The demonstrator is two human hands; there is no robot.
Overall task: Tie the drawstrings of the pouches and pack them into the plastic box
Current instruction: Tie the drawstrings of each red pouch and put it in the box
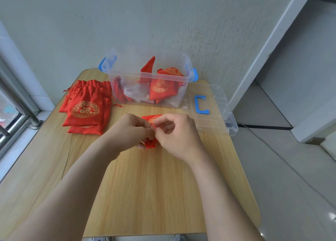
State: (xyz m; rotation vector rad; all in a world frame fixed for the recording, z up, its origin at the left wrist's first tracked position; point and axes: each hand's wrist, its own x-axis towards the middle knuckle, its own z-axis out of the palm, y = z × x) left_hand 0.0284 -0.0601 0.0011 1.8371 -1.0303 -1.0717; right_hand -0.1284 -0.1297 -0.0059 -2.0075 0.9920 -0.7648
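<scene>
Between the two hands, over the middle of the light wooden desk (145, 186), a small red satin pouch with a gold printed emblem (152, 119) is being held just above the surface. The left hand (131, 129) and the right hand (180, 135) are meeting at its gathered neck, both with fingers curled and pinching there. Which strand each one is holding cannot be told. A bunch of red drawstring cords (150, 144) is hanging below the knuckles, and only the pouch's far corner is showing beyond the fingers.

Nearer than the wrists, plain wood grain is running to the desk's rounded near edge. A thin dark crack (67, 149) is running through the wood left of the left forearm.

Beyond the hands, a clear plastic box with blue latches (123, 80) is standing open at the desk's far edge, against the wall. Several tied red pouches (161, 88) are lying in it, one propped upright. Right of the right hand, the box's clear lid with a blue handle (214, 102) is lying flat and overhanging the desk's right edge. Far left of the left hand, a stack of flat red pouches (84, 108) is lying near the left edge, apart from the box.
</scene>
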